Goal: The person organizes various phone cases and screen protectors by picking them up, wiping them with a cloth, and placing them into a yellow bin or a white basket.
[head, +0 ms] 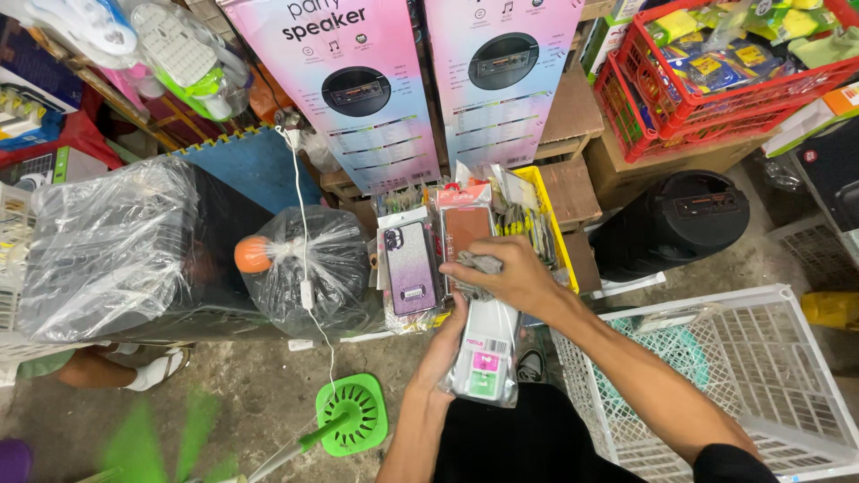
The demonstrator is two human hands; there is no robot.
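Our left hand (440, 351) grips a long white packet (488, 344) in clear wrap from beneath, its fingers mostly hidden behind it. Our right hand (501, 273) closes over a grey cloth (477, 266) on the packet's top end, above the yellow crate (554, 224) of phone cases (410, 268), whose far contents blur together.
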